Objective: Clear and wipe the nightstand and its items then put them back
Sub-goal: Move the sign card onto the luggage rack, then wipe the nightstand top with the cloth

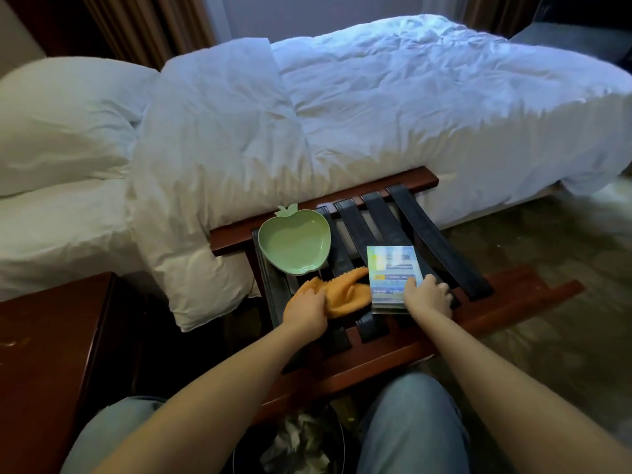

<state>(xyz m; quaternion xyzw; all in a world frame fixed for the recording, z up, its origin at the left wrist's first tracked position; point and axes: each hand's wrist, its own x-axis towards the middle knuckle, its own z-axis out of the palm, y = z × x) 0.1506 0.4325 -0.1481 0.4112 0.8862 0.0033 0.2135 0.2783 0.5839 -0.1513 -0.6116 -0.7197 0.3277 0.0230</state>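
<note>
A wooden luggage rack [393, 354] with black straps stands beside the bed. On it lie a green apple-shaped dish [294, 246], an orange cloth [345, 292] and a book [393, 275] with a blue-green cover. My left hand [304, 311] grips the near end of the orange cloth. My right hand [427, 297] holds the book's near right corner, thumb on the cover and fingers curled over its right edge. The dark wooden nightstand [51, 354] is at the lower left, its top bare where it shows.
A bed with a white duvet [307, 124] and a pillow [58, 124] fills the space behind the rack. A bin with crumpled paper [297, 443] sits between my knees. Patterned carpet [547, 251] lies to the right.
</note>
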